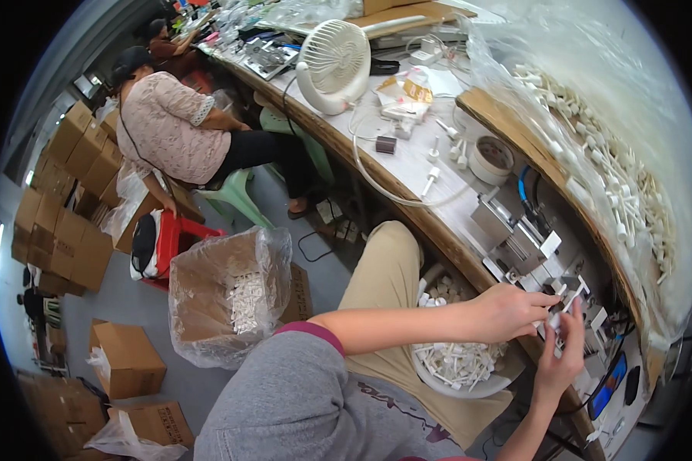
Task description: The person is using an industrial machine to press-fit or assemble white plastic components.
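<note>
Left hand (pixel 504 313): fingers bent close together; right hand (pixel 561 357): thumb and forefinger apart. Small white plastic piece (pixel 541 330) between the hands; cannot tell which grips it, if either. Both at silver metal bench fixture (pixel 515 240). Below left forearm, round white plastic tub (pixel 473 393) of white stemmed parts. Beyond fixture, brown cardboard sheet (pixel 507 123) bears more.

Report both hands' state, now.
Left hand: at the metal fixture, fingers bent; grip can't be told.
Right hand: beside it; grip can't be told either.
</note>
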Available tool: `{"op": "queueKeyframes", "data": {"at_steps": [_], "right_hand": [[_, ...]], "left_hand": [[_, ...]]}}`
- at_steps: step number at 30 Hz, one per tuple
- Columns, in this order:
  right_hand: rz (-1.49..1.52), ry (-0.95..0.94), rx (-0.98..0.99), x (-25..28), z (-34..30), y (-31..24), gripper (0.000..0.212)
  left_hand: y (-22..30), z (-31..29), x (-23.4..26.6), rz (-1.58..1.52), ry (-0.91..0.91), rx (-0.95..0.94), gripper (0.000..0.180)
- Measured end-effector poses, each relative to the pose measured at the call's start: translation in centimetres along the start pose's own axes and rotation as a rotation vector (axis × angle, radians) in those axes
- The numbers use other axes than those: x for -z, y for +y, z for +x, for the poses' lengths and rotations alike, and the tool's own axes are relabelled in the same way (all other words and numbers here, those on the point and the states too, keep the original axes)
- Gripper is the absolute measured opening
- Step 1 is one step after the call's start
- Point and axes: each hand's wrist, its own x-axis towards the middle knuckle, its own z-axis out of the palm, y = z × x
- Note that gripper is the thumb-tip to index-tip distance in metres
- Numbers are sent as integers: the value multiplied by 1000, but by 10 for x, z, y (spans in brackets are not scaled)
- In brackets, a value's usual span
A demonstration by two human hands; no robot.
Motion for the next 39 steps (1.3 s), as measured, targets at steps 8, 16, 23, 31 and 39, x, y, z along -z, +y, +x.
{"op": "queueKeyframes", "data": {"at_steps": [8,16,23,31,39], "right_hand": [[-319,-158,152,-18,6,-2,30],[-299,-215,71,-12,23,-7,32],[-359,-258,111,-12,29,-13,38],[-148,-117,93,-14,6,-6,30],[-59,-501,451,-60,-75,-26,32]], "left_hand": [[11,-25,37,-405,116,198,26],[22,-26,44,-528,150,258,27],[28,-26,52,-518,139,258,29],[38,-39,63,-485,133,247,29],[44,-52,69,-564,106,293,29]]}}
